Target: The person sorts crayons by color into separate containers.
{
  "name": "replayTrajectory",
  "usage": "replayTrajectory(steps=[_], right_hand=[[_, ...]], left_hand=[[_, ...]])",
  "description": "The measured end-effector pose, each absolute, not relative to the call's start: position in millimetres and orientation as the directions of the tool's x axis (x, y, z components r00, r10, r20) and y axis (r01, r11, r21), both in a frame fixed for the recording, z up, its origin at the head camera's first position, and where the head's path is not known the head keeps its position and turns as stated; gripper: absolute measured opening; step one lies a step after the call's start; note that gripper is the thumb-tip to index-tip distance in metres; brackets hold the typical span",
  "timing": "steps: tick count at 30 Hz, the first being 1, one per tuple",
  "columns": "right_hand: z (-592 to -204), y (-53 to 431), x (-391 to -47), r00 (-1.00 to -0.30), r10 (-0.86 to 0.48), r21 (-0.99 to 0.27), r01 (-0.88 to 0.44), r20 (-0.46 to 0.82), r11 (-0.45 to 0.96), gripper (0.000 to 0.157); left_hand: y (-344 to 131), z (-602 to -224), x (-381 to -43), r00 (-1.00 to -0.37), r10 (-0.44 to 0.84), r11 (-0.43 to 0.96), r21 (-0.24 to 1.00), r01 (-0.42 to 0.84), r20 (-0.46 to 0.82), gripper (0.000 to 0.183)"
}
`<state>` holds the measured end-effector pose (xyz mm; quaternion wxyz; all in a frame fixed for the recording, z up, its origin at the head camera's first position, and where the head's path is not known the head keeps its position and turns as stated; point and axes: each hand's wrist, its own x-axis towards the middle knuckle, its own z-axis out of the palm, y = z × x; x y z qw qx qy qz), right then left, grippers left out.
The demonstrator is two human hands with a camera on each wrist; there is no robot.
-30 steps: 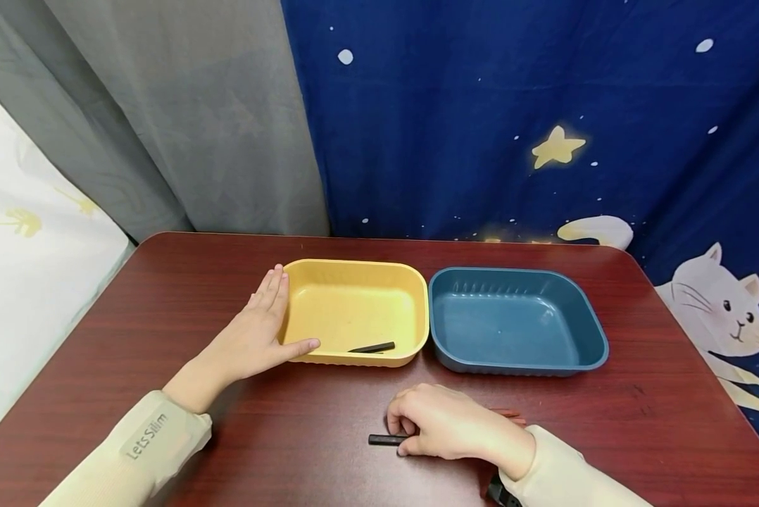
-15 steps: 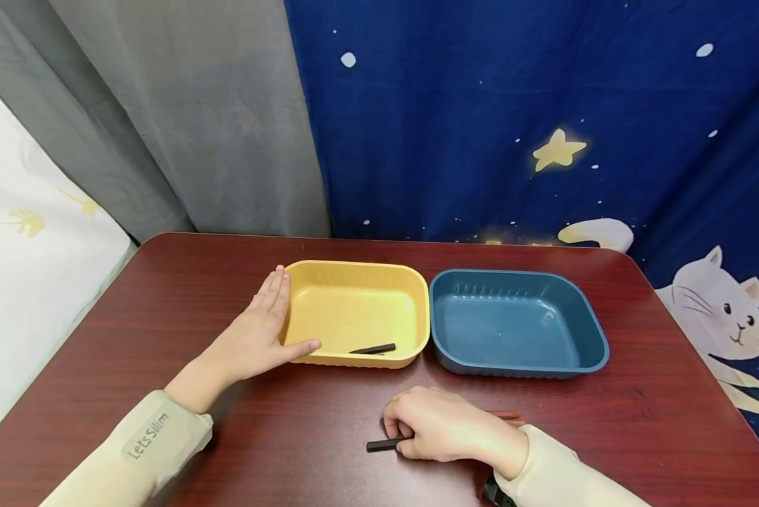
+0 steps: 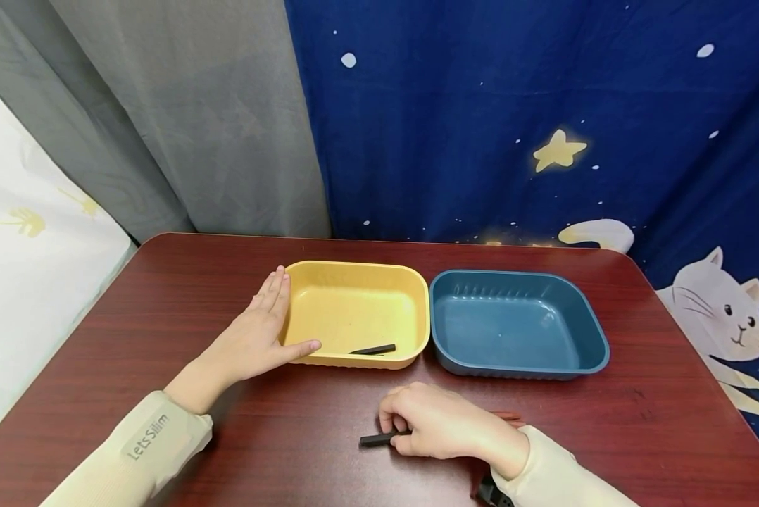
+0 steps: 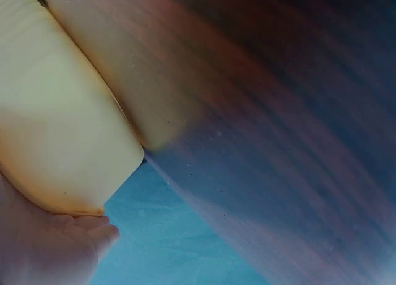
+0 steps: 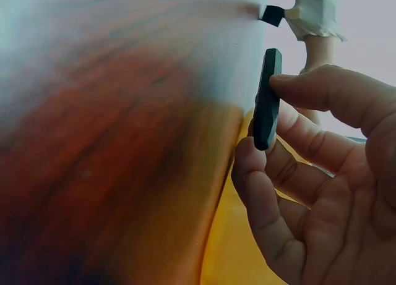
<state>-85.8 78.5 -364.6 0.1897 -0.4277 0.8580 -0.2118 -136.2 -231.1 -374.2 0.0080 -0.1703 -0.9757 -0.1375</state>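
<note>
My left hand (image 3: 253,338) lies along the left side of a yellow bin (image 3: 360,267), fingers stretched along its wall and thumb over the front rim. The left wrist view shows the fingertips against the bin's yellow wall. In front of the bins, my right hand (image 3: 439,422) pinches a short black stick (image 3: 376,440) that points left. Seen from the right wrist, the stick (image 5: 268,99) has flat facets and sits between the thumb and fingertips. Another black stick (image 3: 373,349) lies inside the yellow bin near its front wall.
A blue bin (image 3: 519,324) stands right beside the yellow one. Reddish sticks (image 3: 508,415) lie on the brown table (image 3: 278,451) behind the right wrist, partly hidden by it. A black device (image 3: 496,493) is at the right wrist. Curtains (image 3: 481,127) hang behind the table.
My right hand, holding the black stick, has shifted slightly left, and the stick has tilted a little. The left hand and both bins stay where they were.
</note>
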Motion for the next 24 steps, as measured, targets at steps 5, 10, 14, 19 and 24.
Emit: replayTrajectory(steps=[5,10,14,19,24], right_hand=[[-362.2,76.5,-87.2,-0.555,-0.826,-0.548,-0.661,-0.103,0.512,0.015],[-359.6,73.4,-89.2,-0.549,-0.833,-0.584,-0.653,-0.073,0.482,0.013],[-353.7,71.5,-92.9,-0.558,-0.828,-0.621,-0.627,-0.062,0.470,0.012],[-345.3,68.5,-97.4,-0.558,-0.828,-0.648,-0.613,-0.049,0.451,0.012],[-338.9,66.1,-101.2,-0.538,-0.843,-0.651,-0.635,-0.014,0.416,0.012]], left_hand=[[-230.9,-373.0,-135.5,-0.942,0.331,0.902,0.273,0.334,0.058,0.117],[-231.2,-373.7,-135.8,-0.943,0.329,0.902,0.276,0.332,0.060,0.117],[-231.8,-375.5,-136.3,-0.944,0.324,0.904,0.275,0.329,0.063,0.119],[-232.0,-375.4,-137.0,-0.943,0.326,0.903,0.273,0.331,0.065,0.119],[-231.7,-376.0,-137.5,-0.942,0.329,0.904,0.264,0.336,0.073,0.119]])
